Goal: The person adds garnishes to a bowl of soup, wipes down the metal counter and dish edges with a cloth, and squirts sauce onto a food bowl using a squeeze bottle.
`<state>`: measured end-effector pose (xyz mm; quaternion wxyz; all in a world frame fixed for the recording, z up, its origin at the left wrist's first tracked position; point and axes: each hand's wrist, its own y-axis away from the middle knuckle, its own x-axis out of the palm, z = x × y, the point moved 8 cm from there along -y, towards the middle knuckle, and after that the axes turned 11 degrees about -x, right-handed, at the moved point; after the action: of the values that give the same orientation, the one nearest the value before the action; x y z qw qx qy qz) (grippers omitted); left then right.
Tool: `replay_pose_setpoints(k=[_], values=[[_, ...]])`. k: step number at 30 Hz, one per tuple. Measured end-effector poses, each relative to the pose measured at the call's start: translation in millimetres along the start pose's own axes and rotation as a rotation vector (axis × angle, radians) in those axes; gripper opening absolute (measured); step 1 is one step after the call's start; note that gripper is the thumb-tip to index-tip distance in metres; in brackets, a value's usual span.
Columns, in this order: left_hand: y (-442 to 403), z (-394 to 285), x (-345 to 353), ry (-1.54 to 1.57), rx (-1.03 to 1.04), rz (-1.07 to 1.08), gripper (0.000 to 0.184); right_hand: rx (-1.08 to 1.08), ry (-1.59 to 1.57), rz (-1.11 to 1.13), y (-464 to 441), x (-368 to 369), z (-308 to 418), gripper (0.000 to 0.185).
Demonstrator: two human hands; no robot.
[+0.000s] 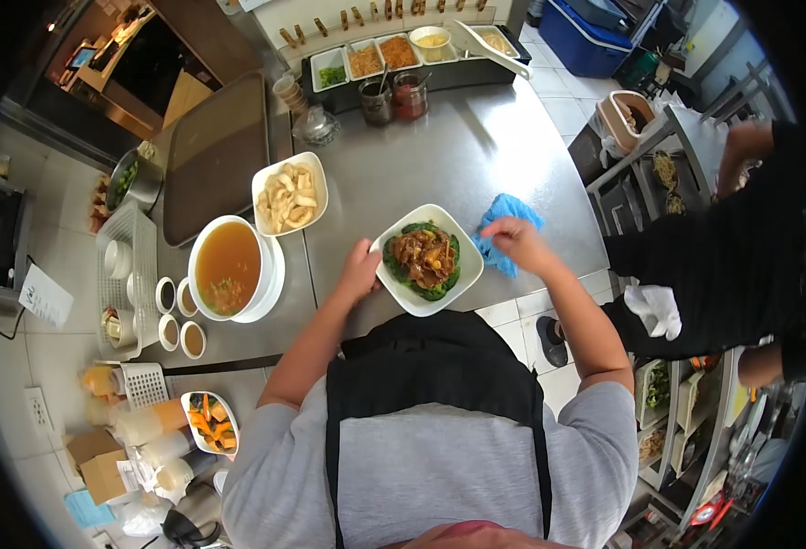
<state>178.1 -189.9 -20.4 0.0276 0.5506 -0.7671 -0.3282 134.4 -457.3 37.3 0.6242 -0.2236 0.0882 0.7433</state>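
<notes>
My left hand (361,270) grips the left rim of a white square bowl (462,285) near the counter's front edge. Inside lies sauced sliced meat (423,255) ringed by dark green leafy vegetables (421,293). To the right of this bowl, my right hand (519,243) is closed, its fingers curled together over a crumpled blue cloth (510,207). Whether the fingertips pinch the cloth or something small, I cannot make out.
On the left are a bowl of fried pieces (289,198), a soup bowl (229,267), sauce cups (192,339) and a brown tray (217,156). Topping containers (364,62) and jars (410,96) line the back. A person in black (709,247) stands at right.
</notes>
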Motion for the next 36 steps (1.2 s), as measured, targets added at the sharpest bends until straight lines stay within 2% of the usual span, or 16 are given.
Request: replay_pose_setpoints(k=[1,4,7,10,12,17,20,23,26,27,31,34,36], values=[[5.9,11.9,5.8,0.059,-0.213,0.165,0.022,0.123,-0.203,-0.097,0.2,-7.6,-11.9,0.025],[-12.6,-9.8,-3.5,0.009,-0.041,0.212,0.021,-0.003,0.003,-0.108,-14.1,-12.8,8.3,0.024],[-34.6,-64.2,3.0,-0.163,0.299,0.03,0.032,-0.302,0.568,0.068,-30.4,12.5,51.7,0.021],[-50.4,-98.3,44.2,-0.35,0.475,0.182,0.033,-0.34,0.878,0.309,-27.9,42.1,50.9,0.017],[-52.0,-107.9,68.6,-0.529,0.525,0.288,0.032,-0.311,0.996,0.359,-24.2,47.7,48.5,0.015],[-54.4,-110.5,74.2,-0.575,0.598,0.325,0.026,-0.272,1.208,0.434,-15.6,56.9,64.1,0.014],[-49.5,-104.6,64.1,-0.53,0.656,0.271,0.024,-0.194,1.249,0.495,-14.1,57.0,58.4,0.014],[-39.2,-98.8,49.1,-0.472,0.677,0.165,0.023,0.062,0.779,0.599,-19.2,25.7,40.0,0.016],[-33.5,-89.3,32.9,-0.388,0.625,0.051,0.022,0.164,0.325,0.284,-22.8,-12.0,16.8,0.018],[-34.0,-86.1,28.6,-0.357,0.595,0.015,0.022,0.086,0.329,0.16,-24.0,-15.1,28.4,0.018],[-34.9,-82.4,28.3,-0.345,0.633,-0.032,0.021,-0.139,0.891,0.185,-21.7,19.8,52.4,0.017],[-33.6,-83.6,27.0,-0.349,0.636,-0.037,0.021,-0.272,1.176,0.166,-15.9,36.7,65.0,0.015],[-29.4,-82.4,25.8,-0.332,0.629,-0.048,0.021,-0.265,1.257,0.233,-13.3,44.9,62.0,0.016]])
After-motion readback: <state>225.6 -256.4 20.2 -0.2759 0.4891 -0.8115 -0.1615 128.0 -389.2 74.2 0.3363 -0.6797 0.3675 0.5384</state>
